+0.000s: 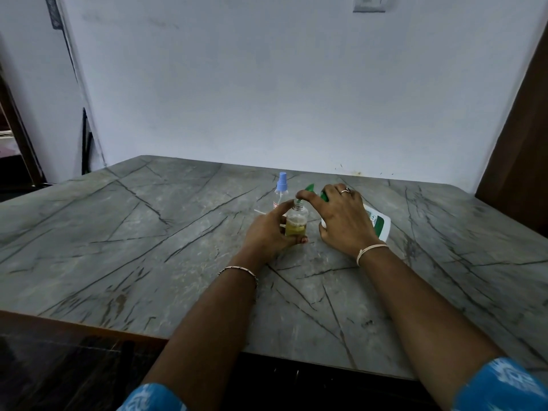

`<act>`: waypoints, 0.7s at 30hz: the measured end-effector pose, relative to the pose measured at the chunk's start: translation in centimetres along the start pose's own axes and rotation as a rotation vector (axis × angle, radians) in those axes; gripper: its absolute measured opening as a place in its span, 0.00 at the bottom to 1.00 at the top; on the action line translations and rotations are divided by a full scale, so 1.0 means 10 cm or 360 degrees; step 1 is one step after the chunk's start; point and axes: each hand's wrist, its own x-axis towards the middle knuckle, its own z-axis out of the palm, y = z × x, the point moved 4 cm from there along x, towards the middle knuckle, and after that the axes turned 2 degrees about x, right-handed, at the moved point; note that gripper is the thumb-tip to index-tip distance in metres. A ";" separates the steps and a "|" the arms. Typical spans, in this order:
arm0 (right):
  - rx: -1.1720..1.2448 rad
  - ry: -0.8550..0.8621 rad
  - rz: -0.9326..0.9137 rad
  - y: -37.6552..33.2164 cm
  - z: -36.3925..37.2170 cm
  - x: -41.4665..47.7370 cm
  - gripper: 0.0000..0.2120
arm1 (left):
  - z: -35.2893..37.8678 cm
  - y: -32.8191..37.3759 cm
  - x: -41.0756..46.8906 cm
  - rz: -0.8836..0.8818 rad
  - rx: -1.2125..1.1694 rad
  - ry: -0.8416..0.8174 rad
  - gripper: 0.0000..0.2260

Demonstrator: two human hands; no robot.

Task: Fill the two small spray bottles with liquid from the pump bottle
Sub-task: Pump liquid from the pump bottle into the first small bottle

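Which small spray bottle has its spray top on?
The rear bottle, standing free behind the left hand, wears its blue top. The front bottle, held by that hand, is open-necked with yellow liquid.

The grey, dark-veined stone-look surface (148,232) carries three bottles near its far middle. A blue-capped spray bottle (281,191) stands upright, with an uncapped spray bottle (296,223) holding yellowish liquid just in front of it. A white pump bottle (381,225) sits just to the right, tilted, and a thin white tube (258,211) lies to the left.
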 end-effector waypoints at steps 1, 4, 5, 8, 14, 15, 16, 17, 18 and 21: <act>0.0015 0.0014 0.0010 -0.01 0.00 0.01 0.34 | 0.00 0.00 0.00 0.0012 -0.0004 0.0007 0.39; 0.0042 0.0031 0.0022 -0.02 0.01 0.04 0.33 | 0.00 -0.01 0.00 0.0028 0.0000 0.0022 0.39; 0.0038 0.0038 0.0021 -0.02 0.02 0.04 0.33 | 0.01 -0.02 0.00 0.0026 -0.0005 0.0023 0.39; -0.0013 0.0073 -0.0008 -0.02 0.02 0.01 0.34 | 0.01 -0.02 0.00 0.0023 -0.0011 0.0021 0.40; -0.0059 0.0054 -0.0041 0.00 0.01 -0.01 0.37 | -0.01 -0.02 0.00 0.0009 0.0016 0.0018 0.40; -0.0056 0.0038 -0.0038 -0.01 0.01 -0.01 0.37 | -0.01 -0.02 0.00 0.0004 0.0022 0.0019 0.39; -0.0049 0.0021 -0.0033 -0.01 0.02 -0.01 0.37 | -0.01 -0.01 0.00 0.0004 0.0024 0.0018 0.39; -0.0035 0.0009 -0.0025 -0.01 0.02 0.00 0.36 | -0.01 -0.01 0.00 0.0007 0.0029 0.0017 0.39; -0.0012 0.0006 -0.0013 -0.02 0.02 0.01 0.35 | -0.01 -0.01 0.00 0.0011 0.0039 0.0012 0.39; 0.0066 0.0016 0.0024 -0.03 0.02 0.04 0.32 | -0.01 -0.01 0.00 0.0012 0.0036 0.0011 0.39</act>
